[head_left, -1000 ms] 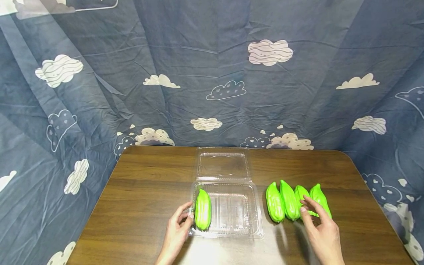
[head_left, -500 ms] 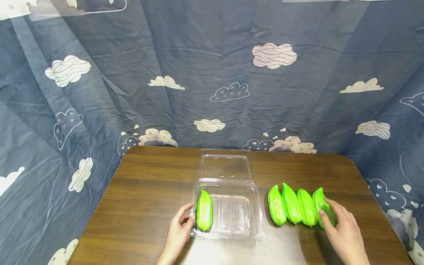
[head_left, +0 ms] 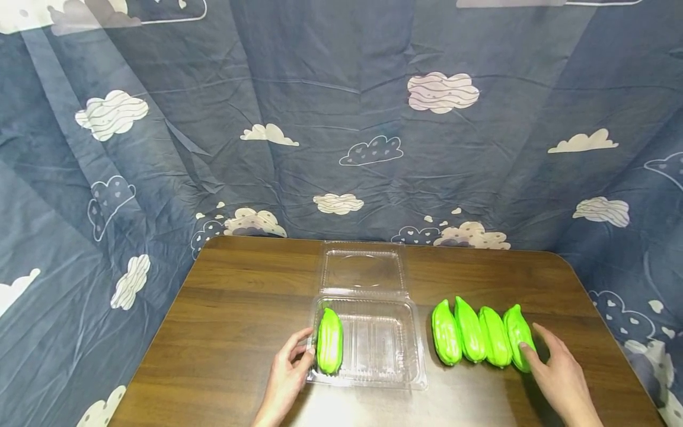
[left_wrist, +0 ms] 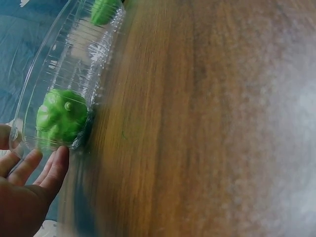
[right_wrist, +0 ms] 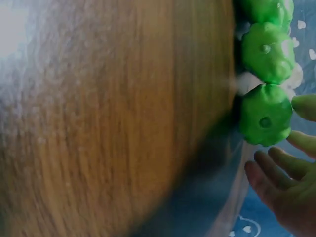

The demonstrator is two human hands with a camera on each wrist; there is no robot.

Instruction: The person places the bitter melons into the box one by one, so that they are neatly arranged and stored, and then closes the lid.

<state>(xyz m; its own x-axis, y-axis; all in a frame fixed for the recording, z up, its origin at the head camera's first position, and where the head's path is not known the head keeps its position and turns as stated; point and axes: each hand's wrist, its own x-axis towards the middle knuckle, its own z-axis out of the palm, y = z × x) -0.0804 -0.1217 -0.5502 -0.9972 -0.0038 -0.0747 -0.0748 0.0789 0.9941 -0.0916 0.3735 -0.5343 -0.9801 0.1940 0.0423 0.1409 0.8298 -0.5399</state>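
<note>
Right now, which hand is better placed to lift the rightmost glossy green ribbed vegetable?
Right, I'd say: the right hand is beside that vegetable, thumb at its near end. The left hand is at the left edge of the clear plastic container, with the vegetable beyond its right edge.

On the worktop [head_left: 229, 308] lies a box [head_left: 373, 350], its lid [head_left: 363, 270] behind it. One vegetable [head_left: 329, 341] sits in the box's left side; four more vegetables [head_left: 471, 329] lie side by side right of the box. Behind the worktop hangs a curtain [head_left: 320, 101].
</note>
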